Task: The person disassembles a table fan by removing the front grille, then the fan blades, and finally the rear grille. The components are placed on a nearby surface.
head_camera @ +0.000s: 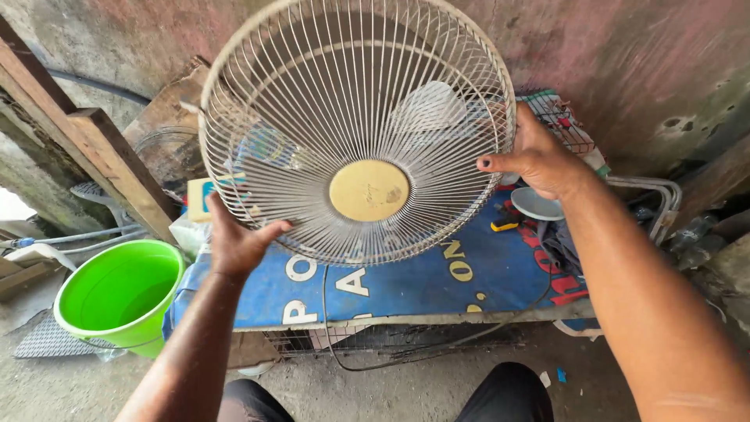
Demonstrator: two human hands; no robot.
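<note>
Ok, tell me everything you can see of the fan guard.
The fan guard is a round cage of thin, dirty cream wire ribs that spread from a yellowish centre disc. It is held up facing the camera, above the blue cloth. The left hand grips its lower left rim, the right hand its right rim. Pale blades show behind it.

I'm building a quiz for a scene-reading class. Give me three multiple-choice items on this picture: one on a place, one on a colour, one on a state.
1. Where is the bucket?
A. on the bench
B. on the ground at the left
C. behind the fan

2. What colour is the round hub cap of the fan guard?
A. red
B. black
C. yellowish

3. How is the guard held?
A. by both hands at its rim
B. by one hand
C. by no hand

B: it stands left of the bench.
C: a yellowish disc.
A: left hand and right hand grip opposite edges.
</note>
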